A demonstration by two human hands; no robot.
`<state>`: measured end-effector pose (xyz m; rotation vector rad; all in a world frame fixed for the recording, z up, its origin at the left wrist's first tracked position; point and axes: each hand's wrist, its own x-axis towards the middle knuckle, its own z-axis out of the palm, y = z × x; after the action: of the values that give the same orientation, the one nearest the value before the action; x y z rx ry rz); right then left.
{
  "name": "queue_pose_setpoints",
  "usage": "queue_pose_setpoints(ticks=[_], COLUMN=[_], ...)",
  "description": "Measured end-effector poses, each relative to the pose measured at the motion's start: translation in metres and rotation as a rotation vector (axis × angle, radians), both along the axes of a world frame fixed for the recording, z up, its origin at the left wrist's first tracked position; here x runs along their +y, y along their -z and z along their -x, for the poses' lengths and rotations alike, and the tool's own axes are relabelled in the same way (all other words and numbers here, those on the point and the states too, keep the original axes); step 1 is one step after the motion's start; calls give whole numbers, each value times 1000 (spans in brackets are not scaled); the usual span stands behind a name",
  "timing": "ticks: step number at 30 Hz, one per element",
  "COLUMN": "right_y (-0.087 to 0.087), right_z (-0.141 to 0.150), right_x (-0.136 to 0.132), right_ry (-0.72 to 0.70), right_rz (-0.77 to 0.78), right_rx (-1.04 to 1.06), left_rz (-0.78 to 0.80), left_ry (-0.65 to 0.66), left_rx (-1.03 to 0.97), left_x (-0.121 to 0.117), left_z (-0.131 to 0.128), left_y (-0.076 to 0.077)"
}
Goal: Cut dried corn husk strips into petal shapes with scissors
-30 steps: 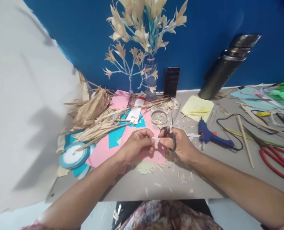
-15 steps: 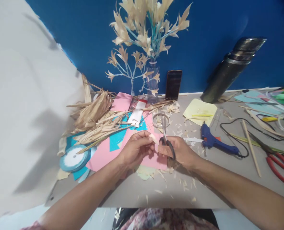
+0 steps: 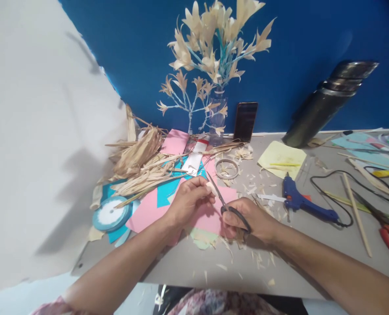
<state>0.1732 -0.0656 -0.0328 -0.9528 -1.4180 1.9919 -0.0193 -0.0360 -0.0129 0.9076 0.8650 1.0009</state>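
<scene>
Both my forearms come up from the lower edge and angle toward each other, bare to the wrists. My left hand [image 3: 189, 199] lies knuckles up, the fingers curled in and the thumb pressed to the fingertips [image 3: 208, 187] in a tight pinching grip. My right hand [image 3: 249, 220] sits just beside it, a little nearer to me, the wrist turned so the back of the hand faces up and to the right; its thumb and fingers are hooked closed in a firm grip. The two hands are close but not touching.

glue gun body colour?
Blue, with a black cord; the glue gun shows clearly in the head view, right of the hands.
</scene>
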Motion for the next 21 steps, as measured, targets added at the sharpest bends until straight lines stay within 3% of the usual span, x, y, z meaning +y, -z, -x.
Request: queue_pose_setpoints(ticks=[14,21], right_y=[6,0], right_z=[2,3], right_x=[-2,-1], right_ry=[64,45], right_rz=[48,-38], right_rx=[47,-18], left_rz=[14,17], left_ry=[34,1], left_rx=[-24,18], left_x=[-2,-3], left_z=[-1,-2], left_y=[-1,-3])
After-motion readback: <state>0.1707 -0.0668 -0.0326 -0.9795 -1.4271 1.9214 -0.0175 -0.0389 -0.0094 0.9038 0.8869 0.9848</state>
